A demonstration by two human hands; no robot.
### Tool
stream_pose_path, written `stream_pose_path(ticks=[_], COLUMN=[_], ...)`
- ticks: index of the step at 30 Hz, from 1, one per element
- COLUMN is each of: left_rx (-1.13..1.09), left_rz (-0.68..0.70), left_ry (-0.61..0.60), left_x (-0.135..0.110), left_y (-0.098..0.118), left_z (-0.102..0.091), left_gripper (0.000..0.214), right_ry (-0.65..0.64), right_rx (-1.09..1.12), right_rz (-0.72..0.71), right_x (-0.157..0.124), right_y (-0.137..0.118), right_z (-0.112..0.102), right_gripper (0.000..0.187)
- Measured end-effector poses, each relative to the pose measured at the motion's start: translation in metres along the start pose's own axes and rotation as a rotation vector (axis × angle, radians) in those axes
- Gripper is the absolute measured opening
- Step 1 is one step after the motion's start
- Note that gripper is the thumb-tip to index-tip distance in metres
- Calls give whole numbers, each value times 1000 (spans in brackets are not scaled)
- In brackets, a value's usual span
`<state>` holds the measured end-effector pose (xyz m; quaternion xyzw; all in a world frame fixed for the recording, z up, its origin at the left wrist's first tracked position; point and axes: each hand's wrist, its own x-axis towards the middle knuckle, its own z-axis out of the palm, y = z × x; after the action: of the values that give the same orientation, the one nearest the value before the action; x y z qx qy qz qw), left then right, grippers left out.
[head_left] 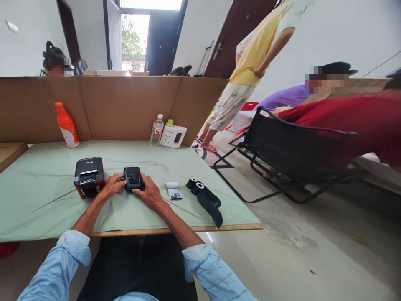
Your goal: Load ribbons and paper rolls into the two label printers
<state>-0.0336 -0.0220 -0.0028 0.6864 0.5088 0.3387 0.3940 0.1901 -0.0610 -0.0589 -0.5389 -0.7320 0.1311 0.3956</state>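
Both my hands rest on a small dark blue device (133, 178) lying on the pale green table cover (40, 196). My left hand (112, 187) grips its left side with curled fingers. My right hand (149, 192) holds its right side, thumb against the body. A red and black label printer (89, 176) stands just left of my left hand. To the right of my right hand lies a small white paper roll (171, 185) with a dark packet (173, 194) beside it, then black rolls in a black wrapper (205, 198).
An orange bottle (67, 125) stands at the back left, a clear water bottle (157, 130) and a white jug (173, 135) at the back right, all against a cardboard partition (125, 106). Right of the table stands a black folding chair (291, 154), with people beyond it.
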Motion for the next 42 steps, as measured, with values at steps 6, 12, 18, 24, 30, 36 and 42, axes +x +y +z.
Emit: stream_pose_path(ticks=[6,12,18,24,30,36,42], left_rx=[32,22,-50,-104,-156,-221,-295], left_rz=[-107,-201,-255,-287,-290,-309,-326], left_ry=[119,158,102,119,138,126,104], left_x=[15,27,27,32,36,34,30], left_y=[2,6,12,14,14,14,21], left_z=[5,9,5,8,14,17,17], left_gripper=[28,20,23,12,11,18,26], right_ry=[-40,-33,-23,-20,-4,8,27], right_rx=[-40,-34,-48,-19,-3,28,44], right_rz=[-10,-7,1,4,24,26,21], right_x=[4,3,3,1,-3,-6,-11], right_y=[-5,-9,-10,-9,-10,-9,-11], right_z=[-6,-7,-6,-7,-6,-6,-8], right_gripper=[85,85,87,88,88,92,94])
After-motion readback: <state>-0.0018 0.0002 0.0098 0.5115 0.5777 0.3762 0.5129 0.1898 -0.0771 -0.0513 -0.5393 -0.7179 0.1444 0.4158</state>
